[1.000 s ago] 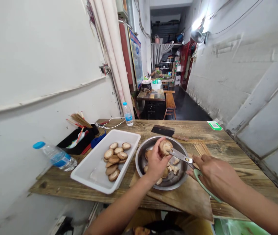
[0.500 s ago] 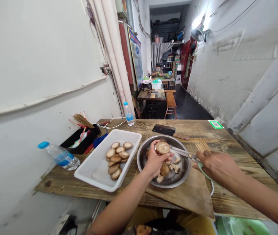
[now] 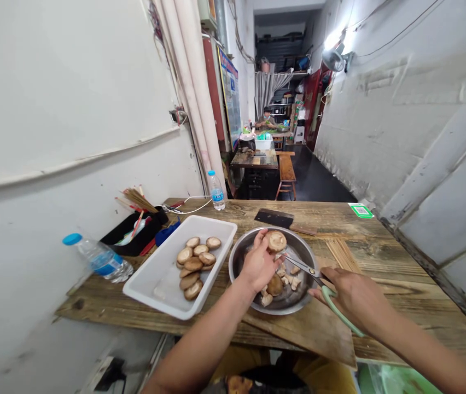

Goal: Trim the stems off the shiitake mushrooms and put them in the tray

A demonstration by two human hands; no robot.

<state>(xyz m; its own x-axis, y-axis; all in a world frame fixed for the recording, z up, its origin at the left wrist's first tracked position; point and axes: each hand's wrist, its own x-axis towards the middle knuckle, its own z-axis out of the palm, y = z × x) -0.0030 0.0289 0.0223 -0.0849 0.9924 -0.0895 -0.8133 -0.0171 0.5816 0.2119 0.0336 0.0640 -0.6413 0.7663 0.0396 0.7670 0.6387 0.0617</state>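
Over the steel bowl (image 3: 307,301), my left hand (image 3: 260,265) is closed on a shiitake mushroom (image 3: 276,241), its pale underside facing up. My right hand (image 3: 350,295) grips scissors (image 3: 331,304) by their light green handles. The blades point left and reach over the bowl, just below the mushroom; the tips are partly hard to make out near my left fingers. Inside the bowl lie cut stems (image 3: 292,280) and a brown mushroom cap (image 3: 274,285). Left of it, a white plastic tray (image 3: 155,293) holds several shiitake caps (image 3: 193,264), some underside up.
A cleaver (image 3: 274,218) lies behind the bowl, and thin skewers (image 3: 343,254) to its right. The bowl rests on a wooden board (image 3: 319,334). Water bottles (image 3: 217,191) and a black box (image 3: 134,232) stand at the left. A person (image 3: 266,117) sits far back at another table.
The scissors have dropped from the mushroom's right edge to below it, their blades now closer together. My right hand has moved slightly left and down. The mushroom has turned in my left hand.
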